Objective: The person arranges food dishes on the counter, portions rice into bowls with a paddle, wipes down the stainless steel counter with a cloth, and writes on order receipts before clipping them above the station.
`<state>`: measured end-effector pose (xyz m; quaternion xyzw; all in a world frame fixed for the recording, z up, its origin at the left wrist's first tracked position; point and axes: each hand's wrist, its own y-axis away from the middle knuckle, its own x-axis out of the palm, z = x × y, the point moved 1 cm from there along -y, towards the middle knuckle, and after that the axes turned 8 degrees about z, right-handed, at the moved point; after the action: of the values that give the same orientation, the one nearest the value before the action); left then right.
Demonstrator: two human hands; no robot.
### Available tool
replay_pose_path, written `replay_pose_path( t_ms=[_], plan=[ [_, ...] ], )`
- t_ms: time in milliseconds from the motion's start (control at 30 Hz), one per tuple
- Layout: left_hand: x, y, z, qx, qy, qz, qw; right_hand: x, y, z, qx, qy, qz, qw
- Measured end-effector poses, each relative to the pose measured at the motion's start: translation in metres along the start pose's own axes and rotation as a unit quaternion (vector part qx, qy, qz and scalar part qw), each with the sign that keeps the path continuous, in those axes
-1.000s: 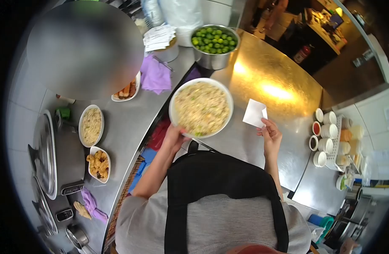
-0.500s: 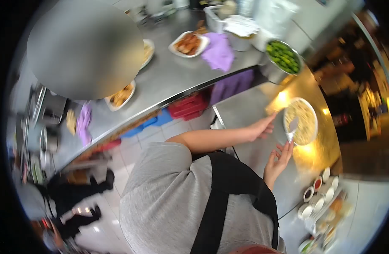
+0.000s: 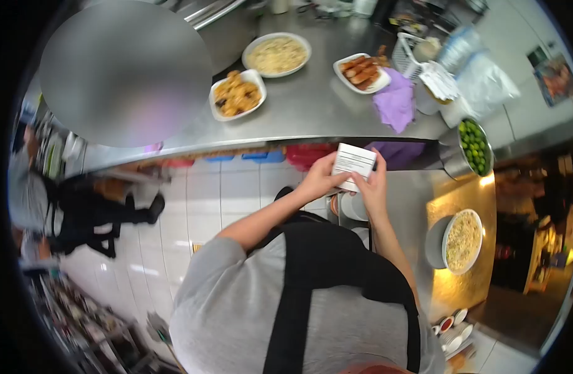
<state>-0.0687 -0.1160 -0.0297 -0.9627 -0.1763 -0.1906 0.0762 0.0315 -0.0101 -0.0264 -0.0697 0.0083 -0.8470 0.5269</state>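
Observation:
A white pad of ruled or printed slips (image 3: pixel 355 161) is held in front of my apron, with lettering too small to read. My left hand (image 3: pixel 321 179) grips its left side, and my right hand (image 3: pixel 375 177) holds the right and lower edge, thumb on the front. To my right, an oval white bowl of pale, noodle-like food (image 3: pixel 463 242) sits on the warmly lit metal counter (image 3: pixel 402 274), apart from both hands.
Across the long steel counter (image 3: pixel 174 138) stand a dish of fried pieces (image 3: pixel 236 95), a bowl of pale food (image 3: pixel 276 55), a dish of browned rolls (image 3: pixel 362 71) and a purple cloth (image 3: pixel 395 100). Green vegetables fill a metal pot (image 3: pixel 474 148). Another person (image 3: pixel 81 199) stands at left.
My hands have left the bowl at the right and now hold the pad in front of me. My view has swung, so the counter and dishes appear shifted.

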Motion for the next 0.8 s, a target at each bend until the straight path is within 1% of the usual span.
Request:
replay_pose_path(
  t_ms=[33, 67, 100, 133, 233, 267, 300, 367, 433, 500, 533, 600, 633, 667, 700, 767, 800],
  plan=[
    [-0.003, -0.003, -0.008, -0.027, 0.010, -0.041, 0.999, 0.000, -0.015, 0.003, -0.012, -0.012, -0.027, 0.999],
    [-0.019, -0.002, -0.009, -0.065, -0.008, -0.031, 0.997, -0.006, -0.031, 0.019, 0.005, 0.030, -0.050, 0.998],
    [-0.029, -0.004, -0.013, -0.041, -0.005, -0.061, 0.997, -0.014, -0.050, 0.041, 0.023, 0.071, -0.074, 0.994],
    [-0.042, -0.003, -0.028, -0.051, -0.028, -0.061, 0.996, -0.027, -0.071, 0.062, -0.019, 0.111, -0.120, 0.986],
    [-0.093, -0.003, -0.041, -0.056, -0.090, -0.058, 0.993, -0.116, -0.156, 0.101, -0.107, 0.272, -0.190, 0.937],
    [-0.107, -0.001, -0.046, -0.075, -0.103, -0.064, 0.990, -0.145, -0.185, 0.118, -0.089, 0.289, -0.259, 0.917],
    [-0.118, 0.000, -0.050, -0.094, -0.115, -0.075, 0.986, -0.183, -0.217, 0.131, -0.163, 0.367, -0.303, 0.864],
    [-0.136, 0.000, -0.049, -0.118, -0.099, -0.064, 0.986, -0.244, -0.274, 0.153, -0.252, 0.465, -0.384, 0.757],
    [-0.154, -0.008, -0.043, -0.147, -0.085, -0.039, 0.985, -0.276, -0.305, 0.162, -0.230, 0.425, -0.438, 0.758],
    [-0.162, -0.023, -0.043, -0.176, -0.076, 0.012, 0.981, -0.306, -0.316, 0.143, -0.079, 0.439, -0.434, 0.783],
    [-0.163, -0.032, -0.045, -0.186, -0.084, 0.023, 0.979, -0.319, -0.320, 0.131, -0.002, 0.442, -0.429, 0.787],
    [-0.168, -0.060, -0.033, -0.212, -0.001, 0.027, 0.977, -0.328, -0.315, 0.110, 0.075, 0.336, -0.414, 0.843],
    [-0.169, -0.077, -0.026, -0.225, 0.039, 0.031, 0.973, -0.326, -0.314, 0.095, 0.095, 0.389, -0.373, 0.837],
    [-0.165, -0.097, -0.020, -0.235, 0.037, 0.031, 0.971, -0.323, -0.307, 0.078, 0.118, 0.440, -0.333, 0.826],
    [-0.157, -0.121, -0.013, -0.244, 0.035, 0.033, 0.969, -0.325, -0.301, 0.060, 0.153, 0.523, -0.299, 0.783],
    [-0.137, -0.170, -0.004, -0.281, 0.159, -0.027, 0.946, -0.291, -0.279, 0.050, 0.060, 0.633, -0.359, 0.683],
    [-0.128, -0.189, 0.000, -0.260, 0.146, -0.052, 0.953, -0.250, -0.269, 0.063, 0.068, 0.597, -0.446, 0.664]
  ],
)
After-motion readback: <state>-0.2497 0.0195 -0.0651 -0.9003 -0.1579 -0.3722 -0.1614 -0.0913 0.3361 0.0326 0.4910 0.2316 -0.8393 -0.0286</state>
